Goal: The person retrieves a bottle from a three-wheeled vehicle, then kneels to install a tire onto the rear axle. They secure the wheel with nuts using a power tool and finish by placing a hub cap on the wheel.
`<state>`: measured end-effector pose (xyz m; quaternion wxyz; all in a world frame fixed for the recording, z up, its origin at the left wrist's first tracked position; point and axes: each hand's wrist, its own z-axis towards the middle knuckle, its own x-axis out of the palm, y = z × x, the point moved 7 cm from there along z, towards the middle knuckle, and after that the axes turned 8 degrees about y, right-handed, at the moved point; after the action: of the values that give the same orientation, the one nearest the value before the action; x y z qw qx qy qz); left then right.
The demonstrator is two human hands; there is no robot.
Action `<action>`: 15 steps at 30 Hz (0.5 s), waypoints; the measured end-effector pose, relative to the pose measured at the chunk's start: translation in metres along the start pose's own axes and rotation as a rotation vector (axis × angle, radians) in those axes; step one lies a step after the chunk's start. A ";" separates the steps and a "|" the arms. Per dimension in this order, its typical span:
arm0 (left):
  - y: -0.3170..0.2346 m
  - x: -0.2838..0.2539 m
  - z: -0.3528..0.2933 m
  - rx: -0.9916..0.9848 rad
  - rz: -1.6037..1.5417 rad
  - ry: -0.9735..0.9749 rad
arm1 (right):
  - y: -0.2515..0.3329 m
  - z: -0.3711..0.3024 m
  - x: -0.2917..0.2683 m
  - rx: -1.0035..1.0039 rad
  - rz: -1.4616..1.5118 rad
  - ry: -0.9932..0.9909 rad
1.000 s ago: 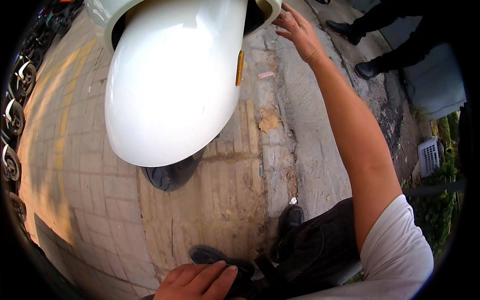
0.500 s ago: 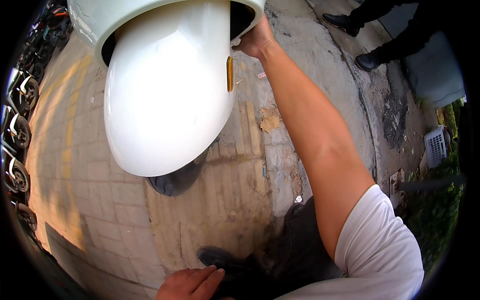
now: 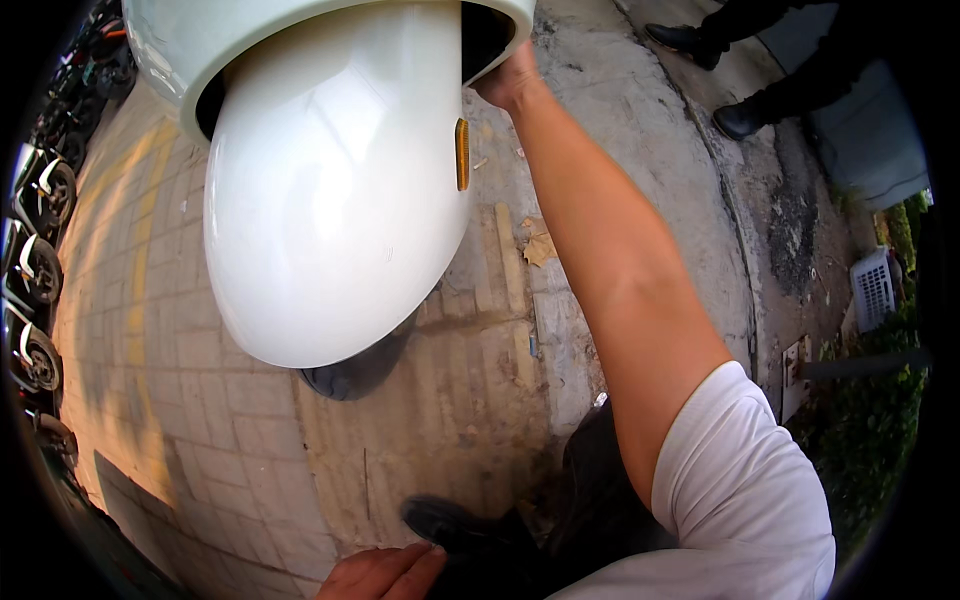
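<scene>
A glossy white front mudguard (image 3: 335, 210) of a scooter or motorcycle fills the upper middle. An amber reflector (image 3: 462, 155) sits on its right side. Below its tip shows part of a black tyre (image 3: 360, 370). Above it curves a pale body panel (image 3: 160, 60) with a dark gap underneath. My right hand (image 3: 510, 78) reaches to the underside of that panel's right edge; its fingers are hidden there, so what they hold cannot be seen. My left hand (image 3: 385, 575) lies low at the bottom edge, fingers loosely stretched side by side, with nothing visible in it.
My black shoe (image 3: 440, 520) stands on the paving (image 3: 260, 420). Another person's black shoes (image 3: 738, 120) are at the upper right. A white plastic basket (image 3: 873, 290) lies by plants at the right. Parked motorbikes (image 3: 40, 270) line the far left. A dry leaf (image 3: 540, 248) lies beneath my right arm.
My right hand has gone slightly left and farther under the panel, hiding its fingers. The mudguard sits a little lower in view. My left hand has sunk slightly.
</scene>
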<state>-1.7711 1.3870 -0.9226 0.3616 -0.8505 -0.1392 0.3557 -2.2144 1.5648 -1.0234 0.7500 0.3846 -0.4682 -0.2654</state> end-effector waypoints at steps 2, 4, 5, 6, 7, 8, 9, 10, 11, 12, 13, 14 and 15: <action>0.003 0.000 0.000 -0.008 -0.003 -0.004 | -0.004 -0.006 -0.009 0.063 -0.039 -0.113; 0.004 -0.002 0.002 -0.015 -0.014 0.005 | -0.008 -0.013 -0.024 0.140 -0.121 -0.286; 0.004 -0.003 0.004 -0.007 -0.024 0.011 | -0.007 -0.014 -0.031 0.133 -0.106 -0.335; 0.003 -0.004 0.008 0.000 -0.034 0.016 | -0.007 -0.002 -0.025 0.051 0.015 -0.228; 0.000 -0.004 0.013 0.013 -0.035 0.022 | -0.001 0.012 -0.020 -0.042 0.135 -0.121; -0.002 -0.004 0.019 0.026 -0.023 0.020 | 0.008 0.020 -0.017 -0.135 0.252 -0.013; -0.005 -0.005 0.024 0.039 -0.010 0.019 | 0.013 0.025 -0.025 -0.130 0.239 -0.041; -0.005 -0.006 0.028 0.042 0.000 0.015 | 0.017 0.030 -0.027 -0.120 0.235 -0.065; -0.004 -0.005 0.031 0.032 0.002 0.018 | 0.019 0.033 -0.028 -0.109 0.231 -0.088; -0.003 -0.005 0.034 0.024 0.002 0.020 | 0.019 0.034 -0.027 -0.121 0.233 -0.077; -0.002 -0.007 0.037 0.022 0.005 0.021 | 0.020 0.037 -0.031 -0.139 0.229 -0.064; -0.002 -0.009 0.039 0.026 0.003 0.024 | 0.020 0.040 -0.035 -0.154 0.225 -0.050; -0.003 -0.012 0.041 0.029 -0.001 0.024 | 0.022 0.043 -0.039 -0.167 0.201 -0.037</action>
<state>-1.8088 1.4044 -0.9341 0.3759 -0.8493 -0.1300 0.3471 -2.2685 1.5922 -1.0134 0.7935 0.2669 -0.4944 -0.2340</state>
